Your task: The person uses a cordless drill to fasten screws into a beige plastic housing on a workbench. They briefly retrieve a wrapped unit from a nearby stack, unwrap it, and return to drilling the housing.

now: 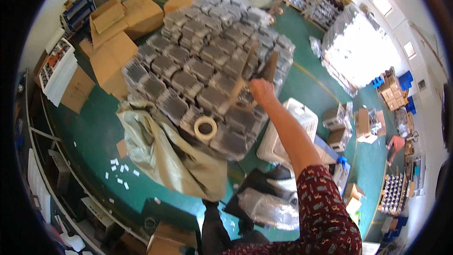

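Note:
My right hand (262, 89) reaches out over a wide stack of grey finned metal parts (198, 68). Its fingers are closed at the edge of a thin brown piece (268, 68) that looks like folded cardboard. A second brown strip (249, 62) rises beside it; whether the two are joined I cannot make out. On the near end of the stack lies a cream-coloured roll of tape (211, 135). A beige cloth or sheet (172, 153) hangs off the stack's near left side down to the floor. My left hand is out of the picture.
A white plastic crate (302, 122) stands right of the stack. Opened cardboard boxes (113, 59) lie at the left. Clear plastic wrap (269, 208) is bundled near my feet. White scraps (119, 180) dot the green floor. A wrapped pallet (356, 45) stands far right.

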The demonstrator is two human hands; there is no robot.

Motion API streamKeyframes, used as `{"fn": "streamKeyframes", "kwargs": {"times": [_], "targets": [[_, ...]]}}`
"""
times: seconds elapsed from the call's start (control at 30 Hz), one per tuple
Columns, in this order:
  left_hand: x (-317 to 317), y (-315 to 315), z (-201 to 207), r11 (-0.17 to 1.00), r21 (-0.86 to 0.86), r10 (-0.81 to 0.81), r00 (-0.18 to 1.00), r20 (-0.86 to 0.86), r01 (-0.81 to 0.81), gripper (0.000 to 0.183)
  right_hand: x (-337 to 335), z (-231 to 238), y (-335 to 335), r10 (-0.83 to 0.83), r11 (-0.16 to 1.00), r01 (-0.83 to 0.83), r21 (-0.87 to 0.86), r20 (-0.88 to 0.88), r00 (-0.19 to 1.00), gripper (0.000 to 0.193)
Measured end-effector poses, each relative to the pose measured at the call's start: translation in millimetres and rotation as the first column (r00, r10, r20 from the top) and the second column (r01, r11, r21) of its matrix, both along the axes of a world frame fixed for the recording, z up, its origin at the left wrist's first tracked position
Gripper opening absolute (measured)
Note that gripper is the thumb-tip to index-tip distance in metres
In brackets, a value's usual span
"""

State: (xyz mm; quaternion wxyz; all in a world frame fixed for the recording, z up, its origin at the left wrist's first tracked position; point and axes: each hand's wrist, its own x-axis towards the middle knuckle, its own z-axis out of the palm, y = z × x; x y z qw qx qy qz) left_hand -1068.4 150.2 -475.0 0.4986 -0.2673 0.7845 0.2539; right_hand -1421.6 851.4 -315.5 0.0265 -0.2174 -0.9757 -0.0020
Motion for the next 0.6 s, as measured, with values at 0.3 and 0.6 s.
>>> {"fn": "streamKeyframes", "kwargs": {"times": [0.3,0.6], "targets": [[58.0,-32.2,22.5,0.980,0.133,0.150,0.989,0.007,-0.149,0.015,217.7,-44.7,-84.2,0.220,0.856,-0.408,-0.316,-0.490,0.843,0.041],[218.2,-57.2,22.6,0.997,-0.047,0.052,0.995,-0.082,-0.056,0.036,581.3,-173.2,-170.8,-0.012,0.868,0.092,-0.489,0.163,0.986,0.059]]}}
